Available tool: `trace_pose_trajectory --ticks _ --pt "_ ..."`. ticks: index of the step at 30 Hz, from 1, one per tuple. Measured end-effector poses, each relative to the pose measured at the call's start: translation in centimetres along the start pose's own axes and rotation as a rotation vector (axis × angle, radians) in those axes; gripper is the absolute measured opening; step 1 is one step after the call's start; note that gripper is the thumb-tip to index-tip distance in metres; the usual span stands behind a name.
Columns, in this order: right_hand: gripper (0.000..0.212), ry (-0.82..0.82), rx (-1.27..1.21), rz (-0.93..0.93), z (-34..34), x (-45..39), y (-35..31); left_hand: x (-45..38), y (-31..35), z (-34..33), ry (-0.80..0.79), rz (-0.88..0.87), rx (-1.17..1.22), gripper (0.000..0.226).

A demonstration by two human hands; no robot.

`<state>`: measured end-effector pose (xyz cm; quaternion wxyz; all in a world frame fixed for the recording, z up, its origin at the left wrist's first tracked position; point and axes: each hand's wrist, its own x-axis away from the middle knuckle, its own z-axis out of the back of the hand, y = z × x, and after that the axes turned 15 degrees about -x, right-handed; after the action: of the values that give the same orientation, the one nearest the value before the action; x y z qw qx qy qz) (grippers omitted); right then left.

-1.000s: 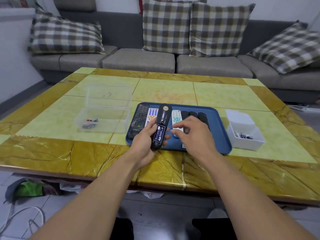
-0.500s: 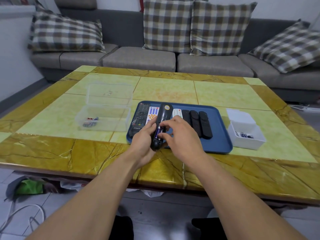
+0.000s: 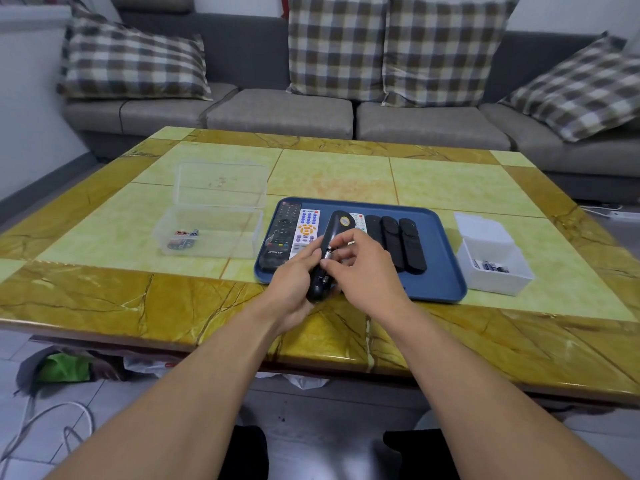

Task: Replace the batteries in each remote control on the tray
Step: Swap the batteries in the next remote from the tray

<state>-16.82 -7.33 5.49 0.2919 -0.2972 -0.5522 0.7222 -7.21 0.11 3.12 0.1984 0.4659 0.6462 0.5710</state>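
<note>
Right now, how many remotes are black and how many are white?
Black remotes: 5, one held in both hands, one at the tray's left end, three side by side.
White remotes: 2.
Total: 7

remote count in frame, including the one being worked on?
7. Six lie on the blue tray: black remote far left, white remote, a second white remote partly hidden, three black remotes on the right. One held remote is in the left hand.
</note>
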Motion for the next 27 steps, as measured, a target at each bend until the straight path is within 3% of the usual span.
trace_pose_trajectory --ticks 4,7,9,11,13,15,21,27 --pt "0.020 0.121 -0.399 -0.125 1.0 -0.5 -1.0 -0.1 0.0 0.3 0.018 -0.019 -0.018 0.037" --pt "0.023 0.174 -0.848 -0.338 1.9 -0.6 -1.7 -0.2 0.2 0.6 0.048 -0.025 -0.055 0.036" --pt "0.023 0.150 -0.927 -0.456 2.0 -0.4 -1.6 -0.3 0.2 0.6 0.061 -0.026 -0.090 0.035" --pt "0.023 0.060 -0.614 -0.406 2.0 -0.2 -1.4 -0.4 0.2 0.5 0.065 -0.027 -0.111 0.035" --pt "0.022 -0.064 -0.048 -0.158 2.0 0.2 -1.3 -0.4 0.1 0.5 0.053 -0.020 -0.107 0.034" --pt "0.015 -0.189 0.312 0.054 1.9 0.6 -0.8 -0.3 0.1 0.2 0.035 0.001 -0.068 0.033" --pt "0.014 -0.243 0.564 0.138 1.8 0.3 -0.2 -0.2 -0.1 0.4 -0.045 0.092 -0.074 0.036" --pt "0.017 -0.311 0.754 0.162 1.9 0.2 -1.3 -0.1 -0.3 0.4 -0.022 0.143 -0.106 0.039"
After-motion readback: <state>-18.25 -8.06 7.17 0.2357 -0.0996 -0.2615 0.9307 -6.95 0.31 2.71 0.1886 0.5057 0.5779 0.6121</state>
